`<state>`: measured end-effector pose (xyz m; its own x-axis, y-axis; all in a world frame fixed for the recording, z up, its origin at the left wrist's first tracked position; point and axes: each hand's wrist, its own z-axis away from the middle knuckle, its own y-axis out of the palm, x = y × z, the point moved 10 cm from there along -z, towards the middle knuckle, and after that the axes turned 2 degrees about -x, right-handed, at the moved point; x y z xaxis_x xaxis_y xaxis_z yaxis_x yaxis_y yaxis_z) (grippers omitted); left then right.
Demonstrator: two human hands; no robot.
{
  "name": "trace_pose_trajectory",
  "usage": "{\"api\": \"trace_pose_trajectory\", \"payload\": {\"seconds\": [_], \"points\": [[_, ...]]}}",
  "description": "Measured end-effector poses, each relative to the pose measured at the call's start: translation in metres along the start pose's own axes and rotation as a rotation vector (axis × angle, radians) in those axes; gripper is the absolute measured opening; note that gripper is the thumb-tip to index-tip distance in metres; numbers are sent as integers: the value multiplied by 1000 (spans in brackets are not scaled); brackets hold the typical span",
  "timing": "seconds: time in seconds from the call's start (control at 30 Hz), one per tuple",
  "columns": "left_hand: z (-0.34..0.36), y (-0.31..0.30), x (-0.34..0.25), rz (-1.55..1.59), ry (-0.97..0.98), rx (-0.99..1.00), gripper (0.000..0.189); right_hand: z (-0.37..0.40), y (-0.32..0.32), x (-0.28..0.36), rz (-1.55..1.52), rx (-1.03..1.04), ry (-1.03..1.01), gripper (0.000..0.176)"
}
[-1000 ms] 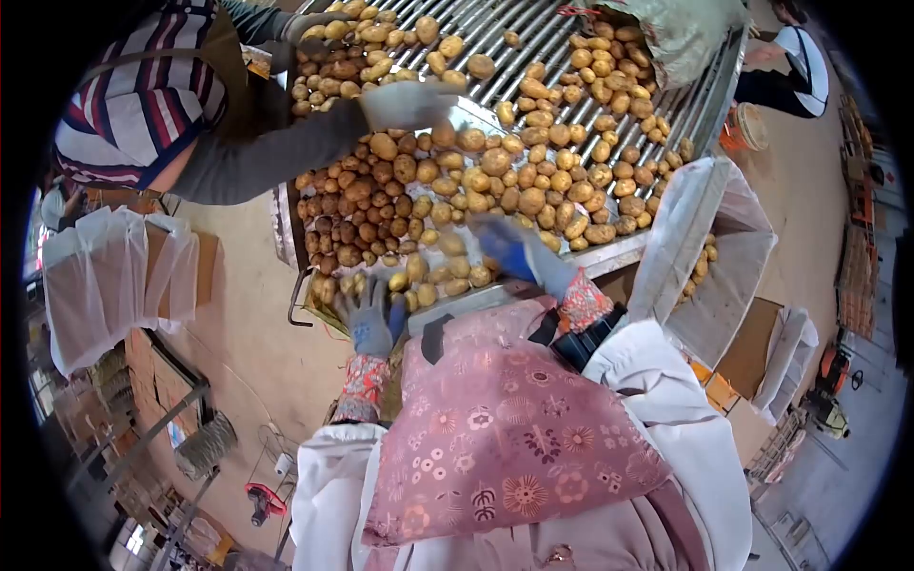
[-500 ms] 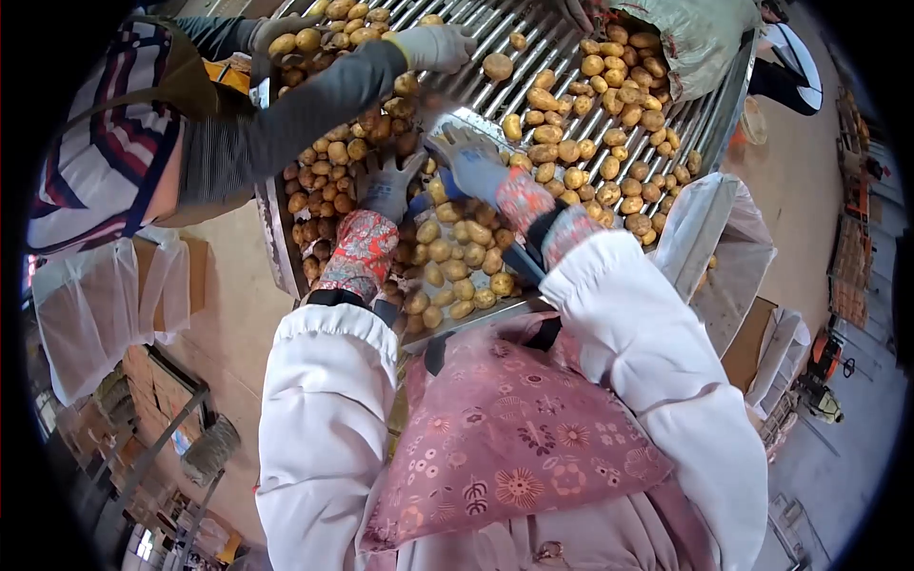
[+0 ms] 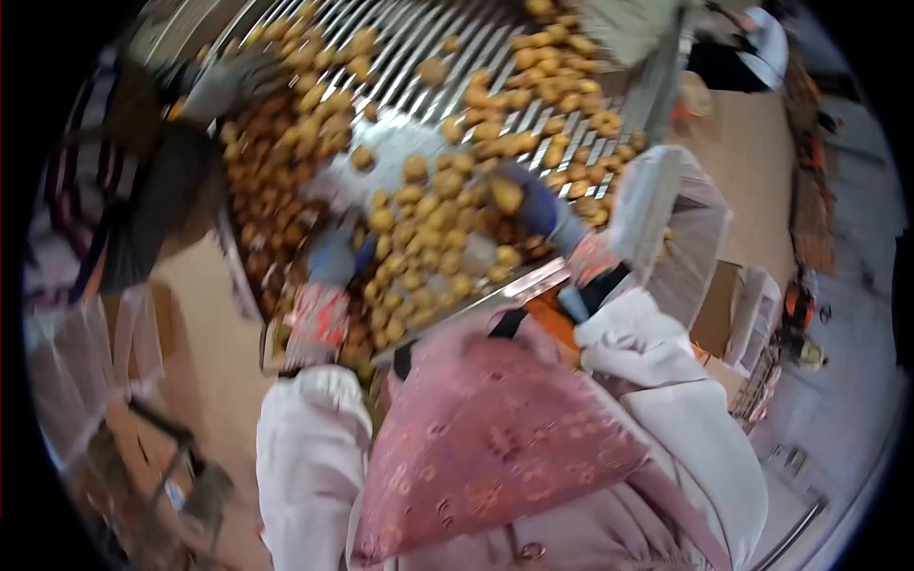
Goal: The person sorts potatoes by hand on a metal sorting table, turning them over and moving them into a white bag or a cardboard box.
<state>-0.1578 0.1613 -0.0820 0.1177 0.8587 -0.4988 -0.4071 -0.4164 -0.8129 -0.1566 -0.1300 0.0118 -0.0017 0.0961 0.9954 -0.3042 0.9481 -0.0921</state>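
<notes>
Many yellow potatoes (image 3: 419, 238) lie in a metal tray in front of me, beside a slatted metal rack (image 3: 409, 38). My right hand (image 3: 538, 202), in a blue and grey glove, is at the tray's right side, closed on a yellow potato (image 3: 506, 196). At the left, my left hand (image 3: 333, 253), also gloved, is among the potatoes beside a heap of browner potatoes (image 3: 267, 171); motion blurs its fingers. A bare light metal plate (image 3: 400, 138) shows between the tray and the rack.
A co-worker's gloved hands (image 3: 228, 86) rest by the potatoes at the upper left. A lined box (image 3: 666, 219) stands to the right, and a pale sack (image 3: 624, 29) lies on the rack. Another person (image 3: 752, 57) is at the upper right.
My hands have moved apart and lower, the right now with a potato. The co-worker's outstretched arm has drawn back left. The view has shifted, and more of the metal plate shows.
</notes>
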Motion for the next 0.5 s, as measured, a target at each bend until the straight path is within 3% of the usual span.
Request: {"api": "trace_pose_trajectory", "payload": {"seconds": [0.03, 0.07, 0.1, 0.13, 0.17, 0.2, 0.23, 0.27, 0.3, 0.33, 0.37, 0.4, 0.43, 0.47, 0.5], "points": [[3, 1, 9, -18, -39, -51, 70, 25, -5, -27, 290, 44, -162, 25], [-2, 5, 21, -16, -3, -154, 67, 75, 17, -91, 743, 306, -493, 31], [3, -12, 14, 125, -132, -111, 60, 68, 28, -115, 554, 178, 198, 22], [5, -26, 9, 192, -160, -193, 52, 99, 36, -123, 317, -163, 804, 17], [15, -43, 4, 360, -39, -417, 47, 103, 56, -102, 116, -166, 815, 21], [24, -62, -14, 540, -192, -409, 46, 105, 78, -94, -87, -146, 814, 26], [20, -58, -9, 664, -140, -497, 46, 92, 97, -116, 40, -119, 410, 27], [21, -59, -27, 780, -161, -452, 44, 82, 109, -49, 379, -38, -262, 30], [27, -61, -52, 891, -185, -401, 43, 73, 119, -34, 368, 47, -211, 33], [37, -88, -103, 690, 158, -552, 44, 72, 110, -12, 237, -94, -145, 40], [43, -83, -137, 764, 113, -413, 46, 77, 100, -4, 101, -229, -81, 49], [51, -68, -163, 728, 202, -407, 51, 83, 95, -2, 20, -271, -49, 49], [42, -47, -183, 778, 284, -227, 49, 97, 88, -4, -37, -296, -27, 50], [63, -62, -250, 417, 601, -182, 42, 112, 81, -5, -81, -330, -13, 51], [75, -54, -285, 164, 739, -218, 45, 128, 72, -9, -124, -373, 4, 52]]}}
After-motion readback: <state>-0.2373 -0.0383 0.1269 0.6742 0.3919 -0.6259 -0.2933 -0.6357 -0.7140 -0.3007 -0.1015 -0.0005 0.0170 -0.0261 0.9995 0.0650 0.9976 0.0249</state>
